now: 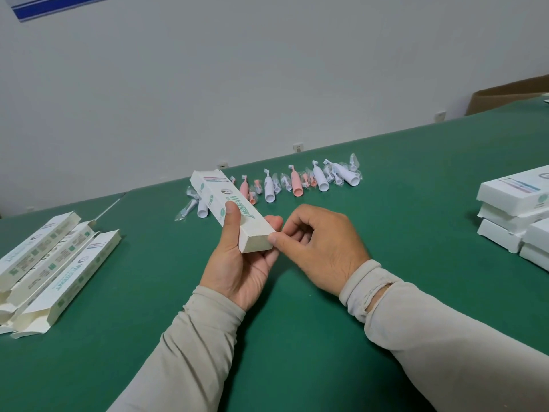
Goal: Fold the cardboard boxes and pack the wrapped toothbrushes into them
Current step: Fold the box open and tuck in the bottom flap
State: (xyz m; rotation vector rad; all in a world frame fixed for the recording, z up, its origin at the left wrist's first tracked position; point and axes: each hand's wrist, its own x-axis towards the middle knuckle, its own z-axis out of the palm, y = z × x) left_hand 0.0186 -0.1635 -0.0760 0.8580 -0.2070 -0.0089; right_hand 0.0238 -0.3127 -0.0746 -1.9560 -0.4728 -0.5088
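Head view. A long white cardboard box [230, 209] with green lettering is held above the green surface [297, 337], its far end pointing toward 11 o'clock and its near end flap closed. The left hand [242, 263] cradles the box from beneath, thumb lying along the top face and fingers [274, 223] curled up round its right side. The right hand [322, 246], at 3 o'clock from the box's near end, has its fingers curled inward, with the thumb tip touching the near right corner of the box; whether it pinches the flap cannot be told. Beyond the box, from 12 to 2 o'clock, lies a row of wrapped toothbrushes [297, 181], white and pink, in clear plastic. At 9 o'clock, a loose pile of open boxes [53, 269] rests on the surface with end flaps unfolded. At 3 o'clock, near the right edge, closed white boxes [514, 215] are stacked. A brown carton [505, 98] stands at the far right against the wall.
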